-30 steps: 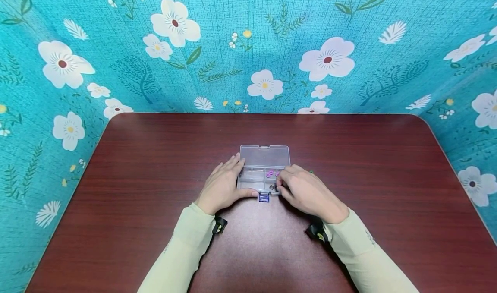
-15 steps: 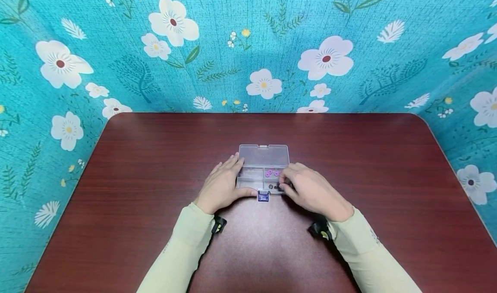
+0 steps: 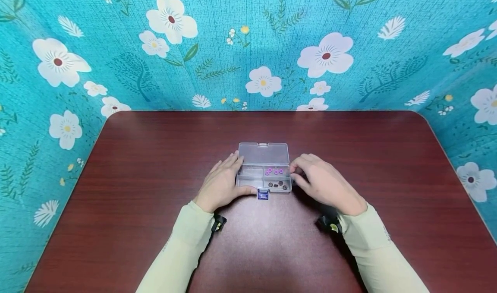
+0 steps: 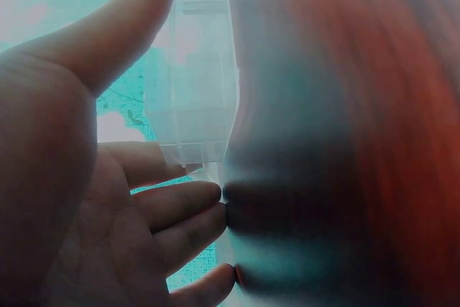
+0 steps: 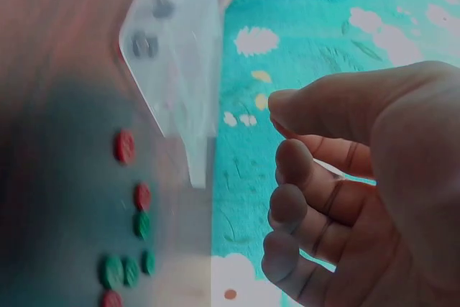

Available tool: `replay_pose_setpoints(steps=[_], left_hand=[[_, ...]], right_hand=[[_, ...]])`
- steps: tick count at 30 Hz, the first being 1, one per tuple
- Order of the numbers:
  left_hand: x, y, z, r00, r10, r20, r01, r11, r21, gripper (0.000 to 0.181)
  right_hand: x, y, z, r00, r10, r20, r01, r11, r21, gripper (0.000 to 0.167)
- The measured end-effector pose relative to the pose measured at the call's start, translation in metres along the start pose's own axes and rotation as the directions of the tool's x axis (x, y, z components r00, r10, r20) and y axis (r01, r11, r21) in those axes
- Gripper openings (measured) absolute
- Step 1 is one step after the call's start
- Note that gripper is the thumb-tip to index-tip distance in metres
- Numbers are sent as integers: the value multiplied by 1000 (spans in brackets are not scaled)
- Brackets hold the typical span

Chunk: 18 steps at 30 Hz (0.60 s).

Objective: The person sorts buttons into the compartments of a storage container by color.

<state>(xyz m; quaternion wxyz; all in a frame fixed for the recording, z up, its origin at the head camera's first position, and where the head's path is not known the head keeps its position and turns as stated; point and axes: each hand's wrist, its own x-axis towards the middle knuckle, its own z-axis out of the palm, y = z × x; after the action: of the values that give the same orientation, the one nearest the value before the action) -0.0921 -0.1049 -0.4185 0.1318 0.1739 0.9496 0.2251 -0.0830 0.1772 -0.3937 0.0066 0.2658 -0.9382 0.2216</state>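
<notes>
A clear plastic compartment box (image 3: 250, 183) stands on the table with its lid (image 3: 263, 154) raised. My left hand (image 3: 219, 183) holds its left end, thumb along the front wall and fingers by the left side. Purple ring-like buttons (image 3: 276, 171) lie in the back right compartment, several dark brown buttons (image 3: 281, 183) in the front right one. My right hand (image 3: 324, 181) hovers just right of the box, fingers loosely bent and nothing between them. The right wrist view shows red buttons (image 5: 124, 147) and green buttons (image 5: 112, 271) on the table, hidden beneath that hand in the head view.
The brown table (image 3: 155, 155) reaches back to a turquoise flowered cloth (image 3: 217, 34). A blue latch (image 3: 262, 194) juts from the box's front edge. The raised lid leans at the back of the box.
My right hand has drawn back from the right-hand compartments to the right, leaving the dark brown and purple buttons uncovered. My left hand stays at the box's left end.
</notes>
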Motion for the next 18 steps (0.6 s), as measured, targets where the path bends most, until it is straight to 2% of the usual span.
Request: replay_pose_setpoints(steps=[6, 18], left_hand=[[1, -1, 1, 1000, 3, -5, -3, 1000, 0, 106], [0, 1, 0, 1000, 4, 0, -4, 1000, 2, 106]], right_hand=[[-4, 12, -11, 999, 38, -36, -37, 999, 19, 8], [-9, 25, -21, 994, 107, -26, -106, 994, 31, 4]])
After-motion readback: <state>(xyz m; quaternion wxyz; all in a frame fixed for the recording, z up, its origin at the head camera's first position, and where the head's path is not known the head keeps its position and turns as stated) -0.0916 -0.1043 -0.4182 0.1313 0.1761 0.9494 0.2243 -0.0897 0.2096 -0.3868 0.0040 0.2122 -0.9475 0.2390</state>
